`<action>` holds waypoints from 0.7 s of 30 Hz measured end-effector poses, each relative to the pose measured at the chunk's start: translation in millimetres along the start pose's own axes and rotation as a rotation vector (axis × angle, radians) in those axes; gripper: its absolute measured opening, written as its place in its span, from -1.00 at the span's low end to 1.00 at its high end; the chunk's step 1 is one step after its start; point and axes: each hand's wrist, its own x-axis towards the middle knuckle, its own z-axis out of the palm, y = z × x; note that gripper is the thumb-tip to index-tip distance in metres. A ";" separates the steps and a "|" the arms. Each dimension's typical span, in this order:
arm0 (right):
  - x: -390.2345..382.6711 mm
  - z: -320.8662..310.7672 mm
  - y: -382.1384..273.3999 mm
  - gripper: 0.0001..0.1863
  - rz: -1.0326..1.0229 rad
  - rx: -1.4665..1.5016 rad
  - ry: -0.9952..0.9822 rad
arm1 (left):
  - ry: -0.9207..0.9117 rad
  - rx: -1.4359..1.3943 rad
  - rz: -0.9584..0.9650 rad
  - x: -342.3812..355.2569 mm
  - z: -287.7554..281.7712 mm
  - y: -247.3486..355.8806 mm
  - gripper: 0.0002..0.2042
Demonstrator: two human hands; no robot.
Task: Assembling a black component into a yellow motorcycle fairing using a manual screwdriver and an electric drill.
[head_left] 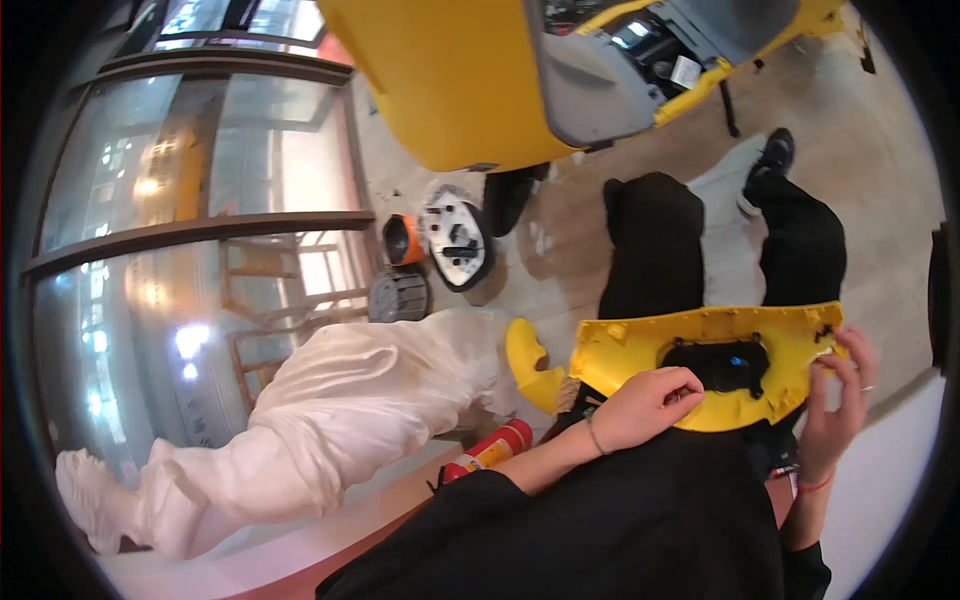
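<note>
A curved yellow plastic panel [625, 340] lies across my lap, its ribbed inner side facing up. A black oval part [715, 366] with a small blue spot is set in its middle. My left hand [652, 408] is over the panel's near left part, with fingers curled in and thumb pressed against them; whatever they may hold is hidden. At the panel's right end, my right hand [846, 385] has its fingers bent around the edge, close to a small whitish bit I cannot identify.
Ahead stands a large yellow machine body [460, 85]. On the floor lie a white-and-black oval part [457, 240], an orange-rimmed round part [402, 240] and a grey round piece [398, 296]. To my left are a white statue [330, 400], a red fire extinguisher [490, 450] and a yellow curved piece [530, 370].
</note>
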 end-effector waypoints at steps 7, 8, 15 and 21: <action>-20.6 25.3 -46.7 -0.77 -0.053 0.614 -0.241 | -0.251 -0.885 -0.235 -13.6 9.7 31.9 -0.79; -26.0 26.9 -45.2 -0.78 -0.014 0.671 -0.235 | -0.259 -0.952 -0.206 -15.1 12.7 29.0 -0.82; -31.2 16.7 -50.5 -0.75 -0.067 0.706 -0.230 | -0.324 -1.256 -0.135 -17.4 18.5 28.2 -0.82; -32.0 12.4 -49.1 -0.74 -0.162 0.676 -0.241 | -0.307 -1.268 -0.108 -23.9 25.8 23.6 -0.81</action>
